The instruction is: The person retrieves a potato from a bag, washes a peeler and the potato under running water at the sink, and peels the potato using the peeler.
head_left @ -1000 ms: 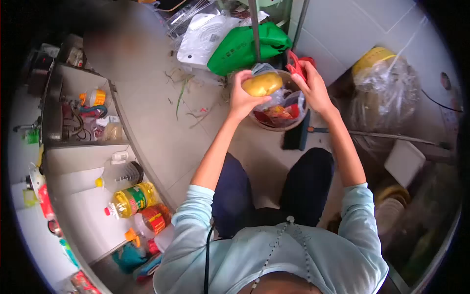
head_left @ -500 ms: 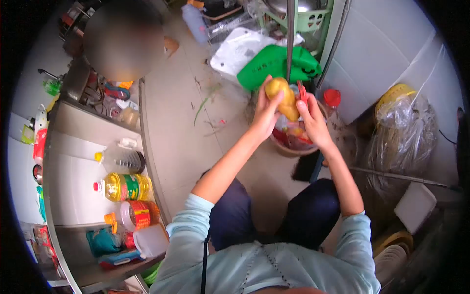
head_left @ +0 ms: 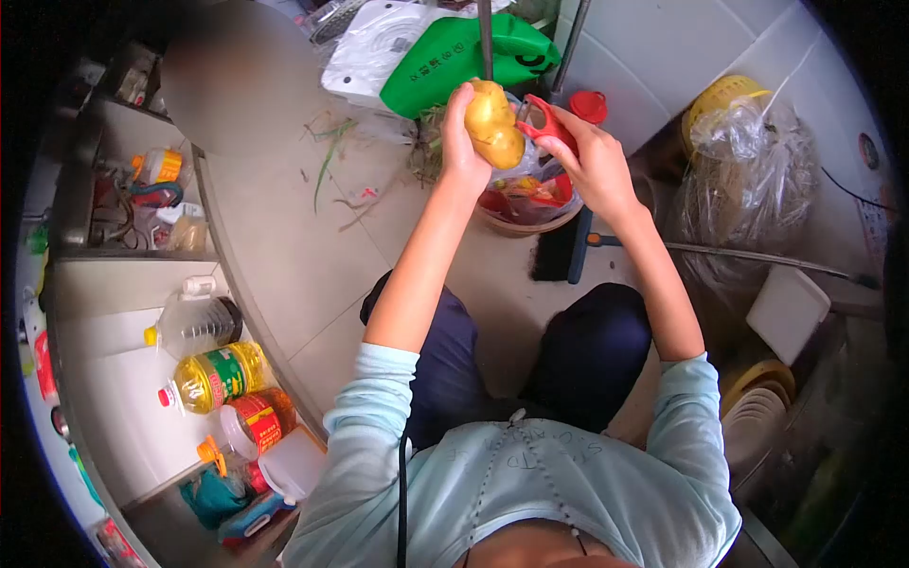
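My left hand (head_left: pixel 458 142) is closed around a knobbly yellow potato (head_left: pixel 494 126), holding it upright from its left side. In my right hand (head_left: pixel 598 166) is a red-handled peeler (head_left: pixel 543 123), its head pointing towards the potato with a small space between them. Below both hands stands a round bin (head_left: pixel 530 227), lined with a plastic bag and holding red and orange scraps. The potato and my hands hide part of it.
A green bag (head_left: pixel 464 62) and a white tray (head_left: pixel 374 47) lie beyond the bin. A broom (head_left: pixel 566 251) rests to its right. Oil bottles (head_left: pixel 222 377) lie in the left cupboard. Plastic-wrapped straw (head_left: pixel 748 180) stands against the right wall.
My right hand with the peeler has drawn away from the potato, where both hands were close together. The view has shifted, so the surroundings sit further left.
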`<state>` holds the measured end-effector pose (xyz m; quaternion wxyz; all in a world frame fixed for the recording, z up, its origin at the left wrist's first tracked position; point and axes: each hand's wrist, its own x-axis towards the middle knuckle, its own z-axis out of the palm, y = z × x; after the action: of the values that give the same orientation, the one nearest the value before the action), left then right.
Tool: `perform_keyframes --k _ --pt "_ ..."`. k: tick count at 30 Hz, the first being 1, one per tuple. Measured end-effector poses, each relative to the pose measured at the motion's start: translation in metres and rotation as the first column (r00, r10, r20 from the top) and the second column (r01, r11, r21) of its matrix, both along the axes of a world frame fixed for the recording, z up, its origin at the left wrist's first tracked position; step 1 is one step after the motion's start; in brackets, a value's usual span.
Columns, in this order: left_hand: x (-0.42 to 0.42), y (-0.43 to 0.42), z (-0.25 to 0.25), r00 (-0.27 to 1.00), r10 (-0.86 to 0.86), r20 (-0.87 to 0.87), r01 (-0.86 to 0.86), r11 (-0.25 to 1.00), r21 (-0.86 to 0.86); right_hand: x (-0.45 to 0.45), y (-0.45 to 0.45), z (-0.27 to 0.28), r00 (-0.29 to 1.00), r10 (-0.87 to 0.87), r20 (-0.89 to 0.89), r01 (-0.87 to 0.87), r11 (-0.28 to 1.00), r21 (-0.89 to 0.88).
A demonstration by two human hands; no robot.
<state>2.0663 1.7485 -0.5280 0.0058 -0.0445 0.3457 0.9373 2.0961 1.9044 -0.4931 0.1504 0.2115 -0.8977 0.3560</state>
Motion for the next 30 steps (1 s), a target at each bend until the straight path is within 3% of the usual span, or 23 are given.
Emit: perform_keyframes --k 4,7,13,14,17,21,23,25,30 --pt "-0.005 0.007 -0.005 1.0 -0.014 -0.01 0.016 0.991 0.132 -0.014 -0.012 -0.007 0.984 -0.04 -0.175 0.068 0.985 0.156" --pt "-0.007 0.006 -0.006 0.996 -0.066 -0.066 0.074 0.988 0.132 -0.018 -0.023 -0.004 0.98 -0.102 -0.169 0.152 0.937 0.314" --pt "-0.015 0.001 -0.019 0.996 -0.079 -0.037 0.083 0.986 0.146 -0.02 -0.033 -0.022 0.957 -0.086 -0.277 0.185 0.916 0.355" --pt "-0.018 -0.001 -0.024 0.993 -0.103 -0.048 0.109 0.983 0.15 -0.018 -0.032 -0.029 0.963 -0.087 -0.253 0.177 0.918 0.354" --pt "-0.023 -0.003 -0.027 0.999 0.018 -0.041 -0.02 0.999 -0.042 -0.016 -0.027 -0.038 0.975 -0.075 -0.209 0.144 0.931 0.336" --pt "-0.024 -0.001 -0.019 0.999 -0.032 0.035 0.031 0.999 0.029 -0.008 -0.02 -0.037 0.988 -0.098 -0.121 0.133 0.931 0.339" --pt "-0.04 -0.014 -0.021 0.994 0.098 0.055 -0.1 0.995 0.031 -0.002 -0.014 -0.048 0.994 -0.093 -0.062 0.11 0.906 0.41" --pt "-0.042 -0.026 0.0 0.996 0.086 -0.021 -0.081 0.981 0.175 0.008 -0.006 -0.07 0.996 -0.091 0.012 0.073 0.865 0.496" --pt "-0.046 -0.041 -0.018 0.977 0.209 0.04 -0.212 0.974 0.078 -0.002 0.004 -0.071 0.984 -0.161 -0.075 0.176 0.811 0.558"
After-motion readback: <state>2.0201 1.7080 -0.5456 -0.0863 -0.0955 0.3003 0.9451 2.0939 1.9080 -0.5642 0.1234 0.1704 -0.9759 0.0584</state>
